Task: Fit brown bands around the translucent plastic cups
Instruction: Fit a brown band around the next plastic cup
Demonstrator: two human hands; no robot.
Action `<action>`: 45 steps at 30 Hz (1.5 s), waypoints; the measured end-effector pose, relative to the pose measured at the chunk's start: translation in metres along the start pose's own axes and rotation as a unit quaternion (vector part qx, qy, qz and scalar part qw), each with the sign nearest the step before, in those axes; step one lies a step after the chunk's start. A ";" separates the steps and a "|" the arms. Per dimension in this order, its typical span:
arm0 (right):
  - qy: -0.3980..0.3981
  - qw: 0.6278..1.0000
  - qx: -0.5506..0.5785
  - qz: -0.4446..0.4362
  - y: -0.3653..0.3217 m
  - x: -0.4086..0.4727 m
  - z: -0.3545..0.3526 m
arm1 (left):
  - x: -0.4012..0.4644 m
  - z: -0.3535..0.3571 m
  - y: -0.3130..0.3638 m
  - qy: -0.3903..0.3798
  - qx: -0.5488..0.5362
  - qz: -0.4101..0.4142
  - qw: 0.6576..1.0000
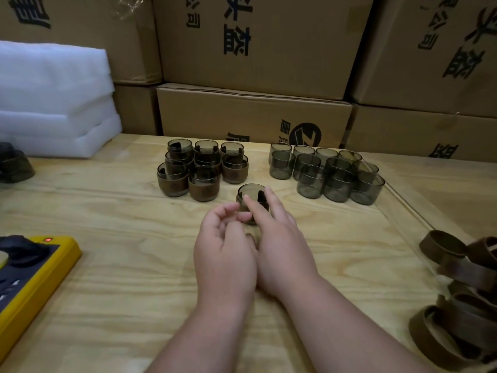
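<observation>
One translucent smoky cup (251, 191) stands upright on the wooden table (129, 278), in the middle. My left hand (226, 254) curls at its lower left, thumb and forefinger pinching its lower wall. Against the cup's front and right side lie the straight fingers of my right hand (281, 238). Both hands hide the cup's lower half, so I cannot tell whether a band is on it. Behind and to the left stand several cups with brown bands (188, 181). Several bare cups (336, 179) are grouped at the back right. Loose brown bands (462, 292) are piled at the right edge.
Stacked cardboard boxes (252, 114) wall off the back of the table. White foam sheets (53, 103) are stacked at the back left, with a dark object (13, 165) beside them. A yellow device (35, 278) with a red light lies at the near left.
</observation>
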State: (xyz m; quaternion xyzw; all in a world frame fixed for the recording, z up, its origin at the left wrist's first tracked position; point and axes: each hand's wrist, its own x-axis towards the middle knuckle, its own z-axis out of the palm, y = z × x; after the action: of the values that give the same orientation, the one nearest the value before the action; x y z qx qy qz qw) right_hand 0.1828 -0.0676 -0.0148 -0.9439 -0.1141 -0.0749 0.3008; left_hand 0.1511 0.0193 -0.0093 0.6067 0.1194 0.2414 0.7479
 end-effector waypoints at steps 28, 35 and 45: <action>0.137 0.984 0.108 0.035 0.014 0.061 0.005 | 0.002 -0.001 0.001 0.009 0.012 0.011 1.000; 0.188 0.976 0.028 0.106 0.049 0.076 -0.034 | 0.002 -0.002 0.000 -0.003 0.029 -0.003 1.000; 0.267 0.957 0.057 0.103 0.053 0.073 -0.037 | 0.002 -0.002 -0.003 -0.010 0.035 -0.007 0.999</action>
State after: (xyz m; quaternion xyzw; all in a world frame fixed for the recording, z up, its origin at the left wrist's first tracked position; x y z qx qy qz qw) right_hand 0.2639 -0.1189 0.0007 -0.8775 0.0640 -0.2858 0.3797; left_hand 0.1529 0.0211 -0.0128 0.6343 0.1243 0.2260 0.7288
